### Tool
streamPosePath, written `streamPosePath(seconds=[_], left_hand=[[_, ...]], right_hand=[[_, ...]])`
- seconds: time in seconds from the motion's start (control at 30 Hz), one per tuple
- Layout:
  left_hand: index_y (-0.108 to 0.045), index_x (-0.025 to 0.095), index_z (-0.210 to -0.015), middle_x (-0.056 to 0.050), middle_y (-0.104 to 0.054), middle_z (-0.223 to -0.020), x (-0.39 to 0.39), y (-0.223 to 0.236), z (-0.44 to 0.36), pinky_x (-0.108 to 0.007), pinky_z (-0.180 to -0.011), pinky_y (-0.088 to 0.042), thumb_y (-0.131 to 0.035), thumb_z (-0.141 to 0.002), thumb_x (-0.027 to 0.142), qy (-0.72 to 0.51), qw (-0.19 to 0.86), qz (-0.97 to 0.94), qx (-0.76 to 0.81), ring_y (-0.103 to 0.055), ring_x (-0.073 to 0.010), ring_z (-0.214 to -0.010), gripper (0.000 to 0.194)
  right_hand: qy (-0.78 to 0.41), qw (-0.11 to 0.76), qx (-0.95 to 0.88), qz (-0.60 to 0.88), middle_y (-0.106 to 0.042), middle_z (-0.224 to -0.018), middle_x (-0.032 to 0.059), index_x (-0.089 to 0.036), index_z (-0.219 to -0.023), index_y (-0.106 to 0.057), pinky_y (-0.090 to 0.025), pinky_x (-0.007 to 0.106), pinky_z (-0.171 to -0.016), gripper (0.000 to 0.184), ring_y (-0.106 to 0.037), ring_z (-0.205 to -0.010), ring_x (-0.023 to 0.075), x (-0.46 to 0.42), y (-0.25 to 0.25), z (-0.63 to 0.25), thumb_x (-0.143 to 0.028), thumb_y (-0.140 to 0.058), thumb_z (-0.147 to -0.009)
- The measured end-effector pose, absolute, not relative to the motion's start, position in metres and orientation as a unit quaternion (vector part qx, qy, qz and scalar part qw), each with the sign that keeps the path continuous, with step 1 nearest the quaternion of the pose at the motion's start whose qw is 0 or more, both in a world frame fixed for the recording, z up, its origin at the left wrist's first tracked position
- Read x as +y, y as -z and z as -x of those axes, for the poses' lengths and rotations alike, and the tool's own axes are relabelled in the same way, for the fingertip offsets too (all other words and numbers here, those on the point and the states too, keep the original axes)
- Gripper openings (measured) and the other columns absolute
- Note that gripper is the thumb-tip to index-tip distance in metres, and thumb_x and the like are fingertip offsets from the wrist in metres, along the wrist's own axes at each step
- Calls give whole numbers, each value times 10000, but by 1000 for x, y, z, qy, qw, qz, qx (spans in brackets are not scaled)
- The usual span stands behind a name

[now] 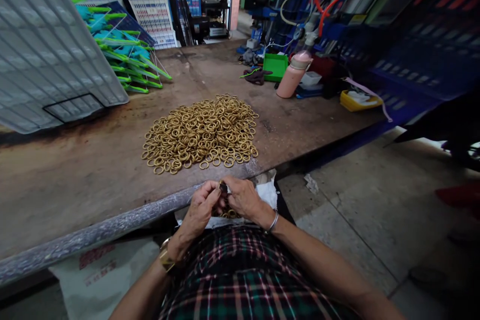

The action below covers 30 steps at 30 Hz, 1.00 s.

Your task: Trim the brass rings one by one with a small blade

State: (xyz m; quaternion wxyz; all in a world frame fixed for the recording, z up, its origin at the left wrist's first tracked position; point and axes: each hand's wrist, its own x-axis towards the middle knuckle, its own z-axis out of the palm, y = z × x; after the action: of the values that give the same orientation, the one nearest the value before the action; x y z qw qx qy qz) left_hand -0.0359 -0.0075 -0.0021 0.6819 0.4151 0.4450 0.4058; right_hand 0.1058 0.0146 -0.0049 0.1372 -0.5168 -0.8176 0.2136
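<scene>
My left hand and my right hand meet in front of my body, just off the table's near edge. Fingers of both are pinched together around a small brass-coloured ring, only part of which shows. Something dark sits at the fingertips too, too small to name. Below the hands, more brass rings lie in a white bag or cloth at my lap. A large heap of brass rings is spread on the table just beyond my hands.
A grey ribbed crate stands at the left, beside green and blue plastic pieces. Farther right are a green tray, a pink bottle and a yellow dish. A white sack is under the table's edge.
</scene>
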Motion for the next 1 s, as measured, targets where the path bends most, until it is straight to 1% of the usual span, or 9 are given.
streamPosePath(seconds=[0.17,0.3,0.37,0.47,0.57,0.7,0.83,0.93,1.0], left_hand=[[-523,158,-779,19,-537,-615,-7,4,36,-195,-472,-408,-556,-754,445,-423,686,-403,434,-484,-84,-518,290],[-527,165,-812,16,-551,-690,-6,4,37,-194,-467,-409,-555,-759,441,-429,699,-386,422,-491,-77,-527,283],[-523,169,-824,18,-546,-708,-7,4,38,-191,-470,-401,-555,-765,427,-422,709,-377,421,-486,-71,-527,267],[-508,166,-804,24,-527,-676,-8,5,38,-187,-473,-379,-541,-780,419,-411,712,-386,420,-466,-61,-504,256],[-493,161,-753,34,-501,-617,-9,5,37,-182,-471,-361,-530,-779,439,-404,695,-406,434,-449,-59,-482,281],[-497,160,-737,33,-494,-614,-9,6,38,-178,-471,-352,-523,-778,451,-399,685,-420,441,-440,-56,-479,295],[-488,165,-719,42,-477,-587,-8,7,39,-177,-456,-342,-524,-773,463,-398,693,-406,444,-419,-53,-452,305],[-519,163,-782,35,-480,-613,-7,8,38,-180,-454,-348,-539,-758,472,-399,704,-388,441,-421,-58,-466,310],[-532,160,-819,29,-484,-631,-7,8,37,-181,-453,-348,-542,-758,469,-401,712,-377,436,-421,-59,-473,315]], right_hand=[[-278,201,-789,510,-611,-731,21,-173,-875,-560,-359,221,-611,262,-539,-662,136,16,7,-103,-69,-426,-675],[-406,308,-680,527,-574,-670,-14,-170,-912,-561,-373,203,-581,214,-500,-584,98,21,5,-103,-161,-385,-791],[-460,336,-639,517,-562,-660,-22,-162,-916,-565,-381,202,-580,216,-490,-578,90,23,1,-104,-242,-385,-828],[-501,337,-638,477,-552,-647,-29,-153,-846,-574,-388,201,-597,245,-485,-592,84,23,-5,-104,-342,-418,-833],[-529,330,-626,468,-526,-574,-43,-152,-740,-544,-378,196,-555,270,-456,-533,76,22,-6,-101,-395,-449,-812],[-574,328,-592,460,-498,-528,-52,-163,-688,-493,-340,187,-495,267,-419,-484,70,23,-1,-99,-397,-445,-806],[-583,334,-582,457,-453,-528,-59,-168,-641,-460,-310,182,-485,288,-372,-482,61,24,4,-99,-401,-445,-811],[-594,334,-572,457,-457,-540,-56,-166,-647,-474,-312,180,-484,304,-377,-476,60,26,5,-100,-394,-403,-836],[-566,335,-589,469,-474,-549,-46,-162,-654,-498,-328,184,-502,310,-402,-493,67,27,5,-100,-365,-370,-851]])
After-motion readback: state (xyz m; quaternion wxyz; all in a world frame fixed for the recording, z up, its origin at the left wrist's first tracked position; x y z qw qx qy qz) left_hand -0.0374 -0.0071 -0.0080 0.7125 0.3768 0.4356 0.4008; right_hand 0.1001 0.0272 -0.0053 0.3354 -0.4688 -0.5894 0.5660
